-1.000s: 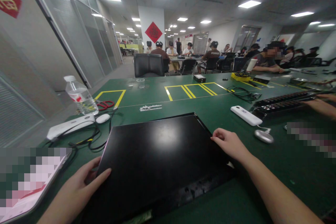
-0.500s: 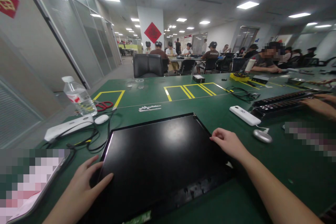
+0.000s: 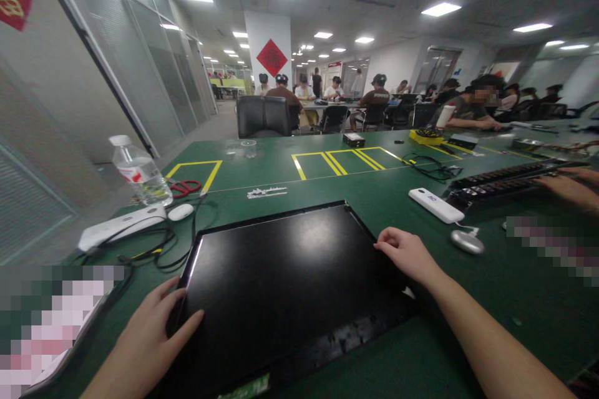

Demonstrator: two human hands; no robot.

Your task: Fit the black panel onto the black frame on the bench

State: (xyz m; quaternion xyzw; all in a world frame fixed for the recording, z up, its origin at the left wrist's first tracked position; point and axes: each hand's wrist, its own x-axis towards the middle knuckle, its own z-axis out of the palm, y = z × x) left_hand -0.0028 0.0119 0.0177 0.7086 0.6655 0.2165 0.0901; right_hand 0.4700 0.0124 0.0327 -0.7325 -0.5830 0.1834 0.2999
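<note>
A flat black screen panel point(image 3: 285, 280) lies on the green table point(image 3: 327, 181) right in front of me. My left hand point(image 3: 150, 336) grips its left edge, thumb on the glossy top and fingers curled at the side. My right hand point(image 3: 409, 255) rests on its right edge with the fingers bent over the rim. The panel's near edge shows a row of small slots.
At the left are a water bottle point(image 3: 140, 171), red scissors point(image 3: 185, 187), a white power strip point(image 3: 121, 227) with black cables, and a blurred device. At the right lie a white phone-like box point(image 3: 436, 205), a silver mouse point(image 3: 467, 241), a keyboard point(image 3: 505, 181) and another person's hand point(image 3: 568, 189).
The panel has tilted down flatter onto the table and my left hand has slid slightly along its left edge. The right hand has stayed put.
</note>
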